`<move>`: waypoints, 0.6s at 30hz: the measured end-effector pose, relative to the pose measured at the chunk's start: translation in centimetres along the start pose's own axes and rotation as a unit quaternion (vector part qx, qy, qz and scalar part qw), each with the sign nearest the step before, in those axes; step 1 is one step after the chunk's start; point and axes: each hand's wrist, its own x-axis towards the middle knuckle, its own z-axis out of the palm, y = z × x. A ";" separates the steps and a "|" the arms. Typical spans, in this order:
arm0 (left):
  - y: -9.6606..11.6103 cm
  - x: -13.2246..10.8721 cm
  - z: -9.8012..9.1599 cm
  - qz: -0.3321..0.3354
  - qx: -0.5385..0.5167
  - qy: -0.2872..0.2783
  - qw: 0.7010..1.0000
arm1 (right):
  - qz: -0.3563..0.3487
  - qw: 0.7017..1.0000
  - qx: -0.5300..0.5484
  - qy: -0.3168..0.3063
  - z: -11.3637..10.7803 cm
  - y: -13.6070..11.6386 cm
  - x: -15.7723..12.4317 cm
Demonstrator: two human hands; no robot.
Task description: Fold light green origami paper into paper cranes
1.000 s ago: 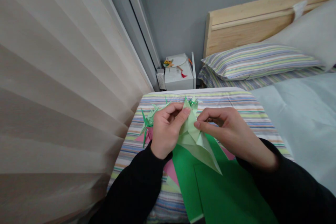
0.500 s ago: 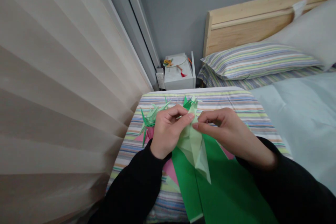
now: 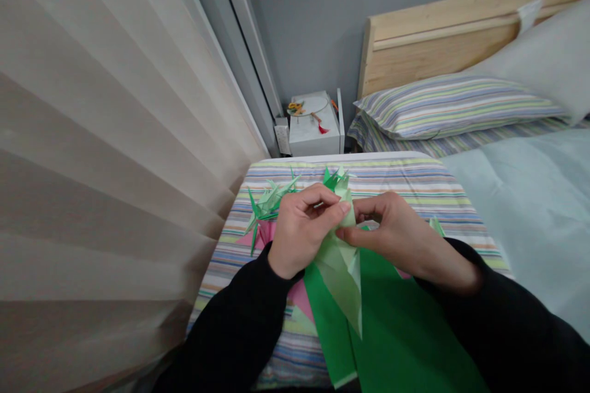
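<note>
A pale green sheet of origami paper (image 3: 340,267), folded into a long pointed shape, is held up between my two hands. My left hand (image 3: 306,227) pinches its upper part between thumb and fingers. Lower on the right edge, my right hand (image 3: 396,236) grips the same paper with thumb and fingertips. Below it lie large dark green sheets of paper (image 3: 396,325), partly covered by my right sleeve. Folded green paper cranes (image 3: 271,199) sit to the left of my left hand, with pink paper (image 3: 263,232) beside them.
A striped cloth (image 3: 405,181) covers the small table. More folded green paper (image 3: 330,178) lies just beyond my hands. A pleated curtain (image 3: 115,166) hangs close on the left. To the right is a bed with a pale blue cover (image 3: 530,196); a white nightstand (image 3: 313,141) stands behind the table.
My left hand has shifted slightly right along with the paper. The right hand's fingers have closed in on the paper's edge, and its lower point hangs straighter down.
</note>
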 end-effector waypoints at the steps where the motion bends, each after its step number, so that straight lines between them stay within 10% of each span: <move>1: 0.0 0.0 0.0 -0.003 -0.002 0.003 1.000 | 0.006 1.000 -0.007 -0.003 0.1 -0.1 0.0; 18: -0.4 -0.2 0.1 -0.016 0.011 0.054 0.998 | 0.029 0.999 0.003 -0.030 0.3 -1.0 -0.6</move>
